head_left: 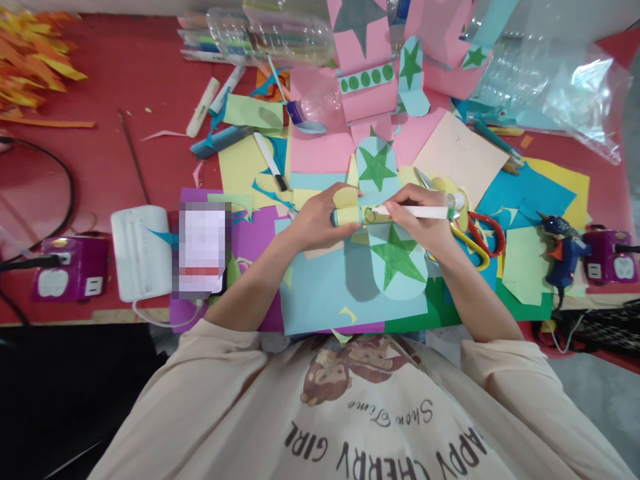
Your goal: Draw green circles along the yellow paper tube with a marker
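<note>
My right hand (425, 213) grips a white marker (413, 211). Its tip meets a yellow strip, right at a small green ring (370, 215) drawn there. My left hand (317, 217) is closed round the left end of a paper craft, where rounded yellow paper (346, 197) shows above the fingers. Light blue rounded flaps with green stars extend from this craft: the upper flap (377, 163) points away from me, the lower flap (399, 261) towards me. A light blue sheet (320, 287) lies beneath. My left fingertips are partly hidden by the paper.
Scissors with red and yellow handles (487, 240) lie right of my right hand. Further right are a blue glue gun (560, 250) and a purple power socket (613, 253). A phone (203, 247) lies left. Pink star-decorated paper pieces (367, 80) and plastic bottles (270, 33) stand behind.
</note>
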Action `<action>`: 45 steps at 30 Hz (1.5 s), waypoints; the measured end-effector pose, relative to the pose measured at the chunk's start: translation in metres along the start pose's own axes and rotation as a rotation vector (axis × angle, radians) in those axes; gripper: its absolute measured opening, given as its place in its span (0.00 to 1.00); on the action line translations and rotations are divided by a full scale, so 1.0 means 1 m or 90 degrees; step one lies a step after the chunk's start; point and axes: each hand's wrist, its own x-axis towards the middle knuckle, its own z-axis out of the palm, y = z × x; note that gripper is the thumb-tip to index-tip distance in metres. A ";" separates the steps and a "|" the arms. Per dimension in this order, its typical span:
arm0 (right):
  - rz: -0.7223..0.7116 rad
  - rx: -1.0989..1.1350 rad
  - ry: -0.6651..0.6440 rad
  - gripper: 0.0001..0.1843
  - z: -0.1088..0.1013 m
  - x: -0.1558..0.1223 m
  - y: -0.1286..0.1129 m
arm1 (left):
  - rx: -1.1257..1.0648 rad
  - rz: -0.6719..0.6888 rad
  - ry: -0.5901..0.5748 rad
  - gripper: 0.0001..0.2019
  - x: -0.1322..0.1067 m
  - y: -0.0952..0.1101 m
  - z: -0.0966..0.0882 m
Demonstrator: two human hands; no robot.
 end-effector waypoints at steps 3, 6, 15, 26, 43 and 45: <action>-0.012 -0.018 0.003 0.12 0.001 0.001 -0.001 | -0.004 0.012 0.003 0.28 0.000 0.000 0.000; -0.033 -0.034 -0.006 0.11 0.000 0.001 0.001 | -0.003 0.014 0.003 0.28 0.000 0.000 0.000; -0.046 -0.055 -0.046 0.11 -0.002 0.001 0.000 | 0.016 0.003 -0.004 0.28 0.000 -0.001 0.000; -0.076 -0.046 -0.066 0.11 -0.003 0.002 0.003 | -0.002 0.014 0.003 0.28 0.001 0.000 0.000; -0.058 -0.028 -0.078 0.11 -0.004 0.003 0.000 | 0.003 0.027 0.007 0.28 0.000 -0.002 0.001; -0.062 -0.028 -0.075 0.11 -0.004 0.002 0.002 | 0.008 0.030 0.010 0.27 0.000 -0.002 0.001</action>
